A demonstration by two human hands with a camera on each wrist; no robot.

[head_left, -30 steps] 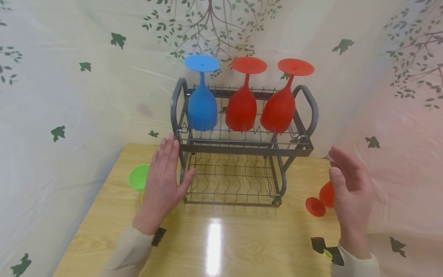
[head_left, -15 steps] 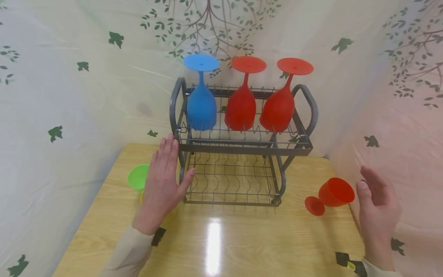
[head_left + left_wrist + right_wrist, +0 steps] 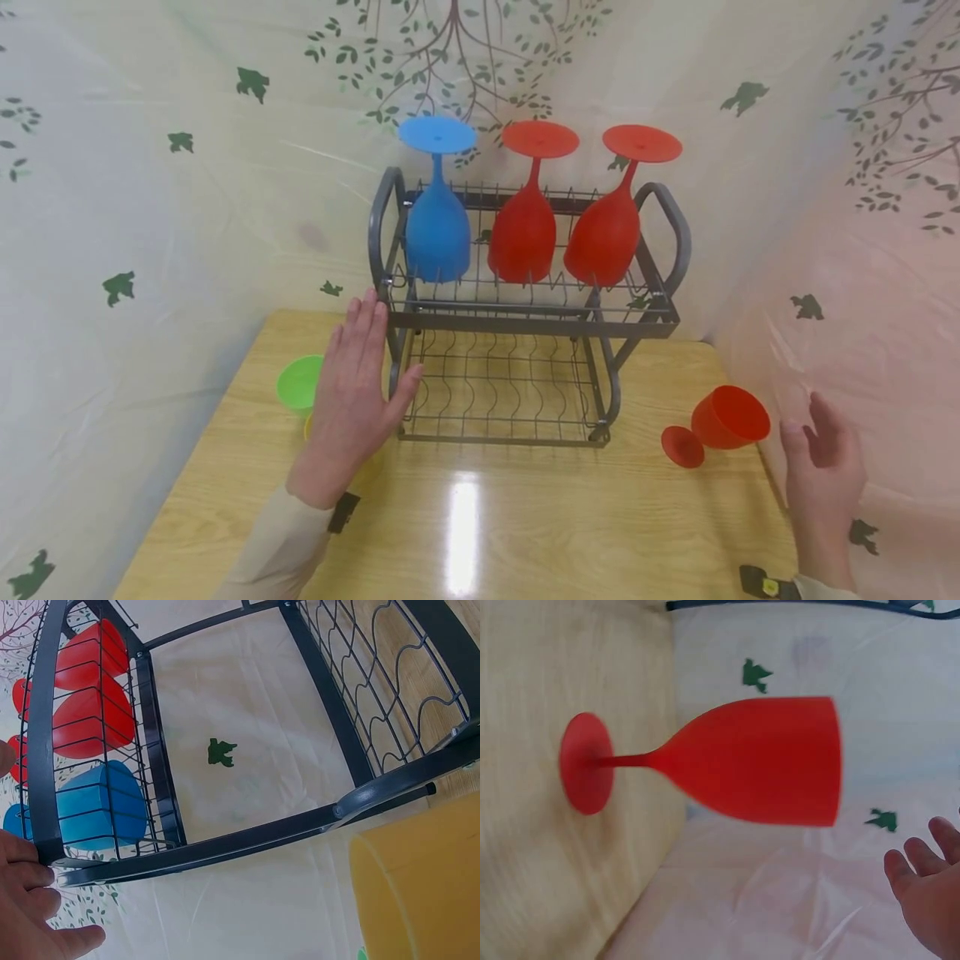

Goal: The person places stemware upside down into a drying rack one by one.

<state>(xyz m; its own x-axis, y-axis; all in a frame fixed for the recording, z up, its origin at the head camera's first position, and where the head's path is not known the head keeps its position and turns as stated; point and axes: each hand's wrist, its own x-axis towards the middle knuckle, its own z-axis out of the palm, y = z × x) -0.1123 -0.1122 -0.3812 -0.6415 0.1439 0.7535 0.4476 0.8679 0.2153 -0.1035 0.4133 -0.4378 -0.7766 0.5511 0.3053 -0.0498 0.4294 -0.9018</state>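
My left hand (image 3: 352,400) lies with straight fingers against the front left corner of a dark two-tier dish rack (image 3: 525,323); its fingertips are at the upper tier's frame in the left wrist view. A blue goblet (image 3: 438,237), a red goblet (image 3: 522,242) and a second red goblet (image 3: 603,242) stand upside down on that tier. The rightmost one leans to the right. Off the rack's right side another red goblet (image 3: 716,421) stands upright on the table. Just right of it, my right hand (image 3: 823,471) hovers with loosely bent fingers, holding nothing.
A green cup-shaped bowl (image 3: 298,383) stands left of the rack, partly behind my left hand. Close to the left wrist camera is a yellow cup (image 3: 427,885), mostly hidden in the head view. Patterned cloth (image 3: 187,233) hangs around the wooden table (image 3: 555,517).
My right hand has moved right and down, off to the side of the upright red goblet, whose bowl now shows fully. The left hand and the rack have stayed put.
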